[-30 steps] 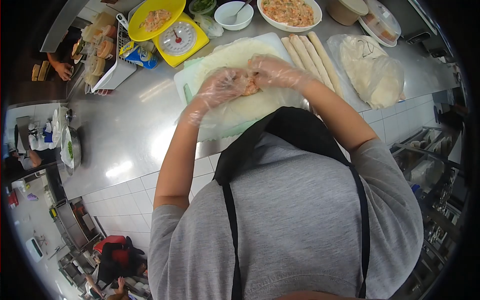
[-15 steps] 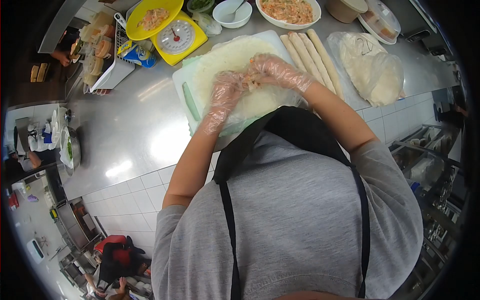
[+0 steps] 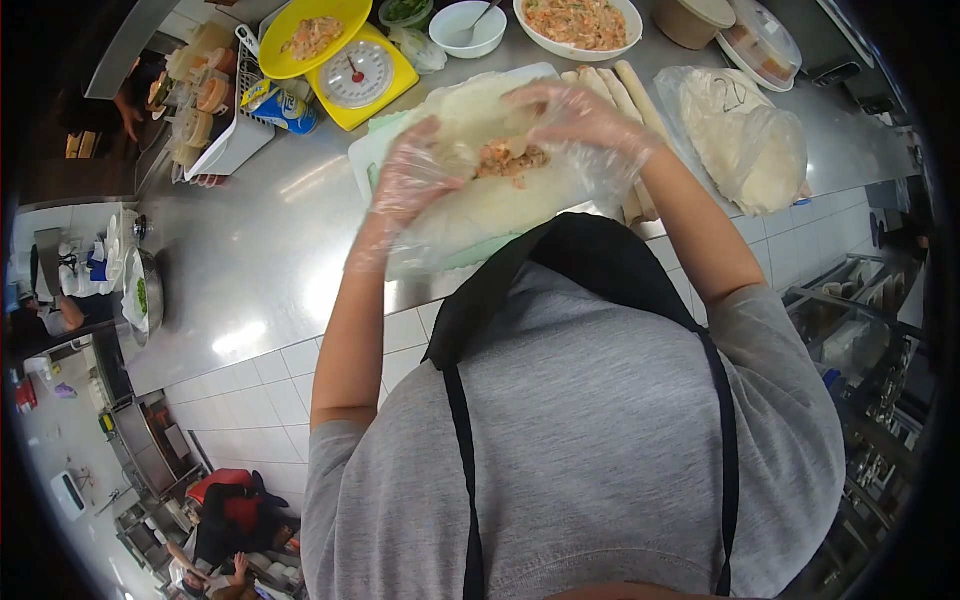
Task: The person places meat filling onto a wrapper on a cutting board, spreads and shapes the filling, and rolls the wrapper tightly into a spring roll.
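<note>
A mound of orange-and-white shredded filling [image 3: 510,160] lies on a pale, thin wrapper sheet [image 3: 465,108]. The sheet rests on a white-and-green cutting board [image 3: 362,158]. Both hands wear loose clear plastic gloves. To the left of the mound, my left hand [image 3: 415,172] is open over the wrapper, its fingers apart. My right hand [image 3: 585,118], also open, is held above the wrapper to the right of the filling, fingers stretched leftward. Neither hand holds anything I can see. The gloves and forearms hide parts of the board and wrapper.
Finished pale rolls [image 3: 650,98] lie right of the board, beside a plastic bag of wrappers [image 3: 740,135]. Behind are a yellow scale [image 3: 358,78], a white bowl with a spoon [image 3: 467,40] and a bowl of filling [image 3: 578,25]. A basket [image 3: 225,140] stands left.
My hands have parted from above the filling, the left moving left and the right moving right. The mound now shows between them, and the right forearm covers part of the rolls.
</note>
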Tool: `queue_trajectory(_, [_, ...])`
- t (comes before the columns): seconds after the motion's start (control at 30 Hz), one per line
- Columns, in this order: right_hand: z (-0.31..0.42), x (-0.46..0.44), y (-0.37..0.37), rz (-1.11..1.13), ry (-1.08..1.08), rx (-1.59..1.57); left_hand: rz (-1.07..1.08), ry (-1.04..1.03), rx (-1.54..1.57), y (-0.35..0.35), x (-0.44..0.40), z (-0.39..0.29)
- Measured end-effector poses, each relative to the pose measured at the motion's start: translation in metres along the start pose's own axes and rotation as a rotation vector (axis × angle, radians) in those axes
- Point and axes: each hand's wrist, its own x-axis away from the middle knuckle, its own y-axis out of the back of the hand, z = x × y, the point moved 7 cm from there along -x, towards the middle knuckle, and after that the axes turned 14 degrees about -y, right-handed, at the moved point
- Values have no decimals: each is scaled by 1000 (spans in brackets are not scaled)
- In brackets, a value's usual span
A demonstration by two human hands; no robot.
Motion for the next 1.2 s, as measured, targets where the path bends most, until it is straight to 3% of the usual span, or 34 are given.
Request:
queue_trajectory(0.07, [-8,-2,12,-94,-57,-102,-36,169,-16,22,3,4])
queue_trajectory(0.13, [-12,-6,10,-104,-49,81,79,251,-119,22,0,8])
queue_trajectory(0.2, [-8,-9,-4,-107,27,160,155,48,-296,7,-6,-4])
queue_trajectory(0.23, [-4,-9,-13,-111,102,237,153,48,-297,-1,-9,-6])
queue_trajectory(0.3, [-13,-13,-27,-99,91,281,510,8,-633,-30,-12,-5])
queue_trajectory(0.43, [-23,-11,-27,-67,22,343,404,0,-490,-26,-3,10])
queue_trajectory(0.5, [-22,-9,-23,-44,5,356,266,113,-186,-14,4,23])
queue_trajectory(0.53, [-16,-5,-14,-70,28,242,267,111,-186,-12,3,20])
queue_trajectory(0.57, [-9,-2,-5,-96,49,130,219,-56,-376,-4,0,7])
queue_trajectory(0.6, [-5,2,-4,-97,46,129,168,-222,-563,-1,-1,-7])
queue_trajectory(0.63, [3,7,-7,-120,62,212,173,-219,-560,-7,-1,-11])
queue_trajectory(0.73, [-2,5,-24,-109,53,402,106,-30,-491,-21,0,-6])
queue_trajectory(0.8, [-22,-3,-36,-71,36,511,230,81,-236,-32,11,11])
queue_trajectory(0.9, [-47,-14,-38,-3,46,386,375,108,-468,-30,15,20])
queue_trajectory(1.03, [-41,-7,-31,-66,35,445,314,142,-362,-25,17,21])
queue_trajectory(1.1, [-22,3,-27,-99,59,460,129,-155,-347,-20,3,-26])
queue_trajectory(1.2, [4,4,-26,-186,101,418,246,-251,-351,-20,-2,-24])
